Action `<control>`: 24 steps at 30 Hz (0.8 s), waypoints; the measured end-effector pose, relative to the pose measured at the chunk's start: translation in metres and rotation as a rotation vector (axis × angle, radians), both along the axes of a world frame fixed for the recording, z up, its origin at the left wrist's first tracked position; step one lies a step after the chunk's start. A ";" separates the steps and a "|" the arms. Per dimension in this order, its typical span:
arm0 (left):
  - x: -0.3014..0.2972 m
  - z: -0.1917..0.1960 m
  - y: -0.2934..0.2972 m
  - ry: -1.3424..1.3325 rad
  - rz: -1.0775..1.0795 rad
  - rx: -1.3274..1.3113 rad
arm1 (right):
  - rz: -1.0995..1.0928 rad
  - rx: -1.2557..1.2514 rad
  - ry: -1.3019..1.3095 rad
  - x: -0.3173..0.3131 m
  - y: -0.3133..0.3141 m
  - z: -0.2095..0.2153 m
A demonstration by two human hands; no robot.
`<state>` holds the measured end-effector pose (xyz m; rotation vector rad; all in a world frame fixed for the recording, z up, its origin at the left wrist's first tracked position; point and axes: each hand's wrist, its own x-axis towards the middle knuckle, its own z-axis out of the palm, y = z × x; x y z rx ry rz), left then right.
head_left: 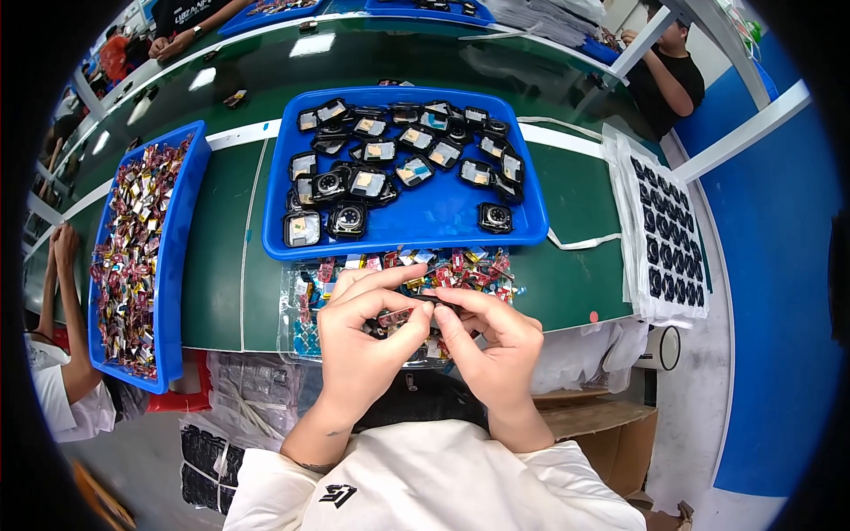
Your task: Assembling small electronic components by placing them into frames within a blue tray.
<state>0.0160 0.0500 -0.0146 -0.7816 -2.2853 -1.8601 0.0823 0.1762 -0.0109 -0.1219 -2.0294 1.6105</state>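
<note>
Both hands meet near the table's near edge: the left hand [363, 341] and right hand [491, 341] pinch one small dark part [416, 311] between thumbs and fingertips — held closed on it, its detail too small to tell. Just beyond lies a clear tray [297, 323] of red and gold bits. Farther off, a blue tray [425, 226] holds square black casings [347, 219] (some face-up). At far left, another blue bin [181, 221] brims with shiny parts.

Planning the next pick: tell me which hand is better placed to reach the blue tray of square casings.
Probably the right hand: the blue tray lies ahead, its nearest casing on the right. Both hands pinch a small part; left hand is farther.
</note>
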 end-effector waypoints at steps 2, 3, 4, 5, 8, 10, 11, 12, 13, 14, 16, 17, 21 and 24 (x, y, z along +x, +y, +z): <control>0.004 0.002 0.002 0.024 -0.013 0.009 | -0.045 -0.035 0.007 0.000 0.001 -0.003; 0.006 0.003 0.002 0.044 -0.018 0.021 | -0.053 -0.051 0.040 0.000 0.001 -0.004; 0.006 -0.001 0.002 0.097 -0.020 0.019 | -0.068 -0.064 0.072 0.001 0.003 -0.005; 0.008 0.001 0.002 0.105 0.003 0.015 | -0.081 -0.065 0.076 0.001 0.007 -0.007; 0.011 0.005 -0.002 0.121 0.026 0.023 | -0.056 -0.182 0.099 0.001 0.011 -0.010; 0.014 0.008 -0.004 0.126 0.026 0.038 | -0.039 -0.202 0.173 0.000 0.010 -0.014; 0.016 0.012 -0.004 0.061 -0.004 0.015 | -0.042 -0.202 0.174 0.001 0.011 -0.013; 0.017 0.014 -0.004 -0.004 -0.034 -0.009 | -0.012 -0.258 0.149 0.001 0.011 -0.011; 0.017 0.012 -0.005 0.001 -0.066 0.006 | 0.022 -0.317 0.124 0.001 0.011 -0.010; 0.016 0.011 -0.006 0.003 -0.063 0.005 | 0.025 -0.318 0.126 0.001 0.011 -0.009; 0.015 0.009 -0.007 -0.076 -0.110 0.067 | 0.129 -0.420 0.097 0.001 0.014 -0.008; 0.014 0.008 -0.007 -0.077 -0.112 0.066 | 0.127 -0.421 0.096 0.001 0.015 -0.009; 0.015 0.004 -0.008 -0.247 -0.220 0.132 | 0.120 -0.426 0.117 0.002 0.016 -0.013; 0.016 0.000 -0.006 -0.383 -0.276 0.230 | 0.079 -0.324 0.193 0.000 0.015 -0.014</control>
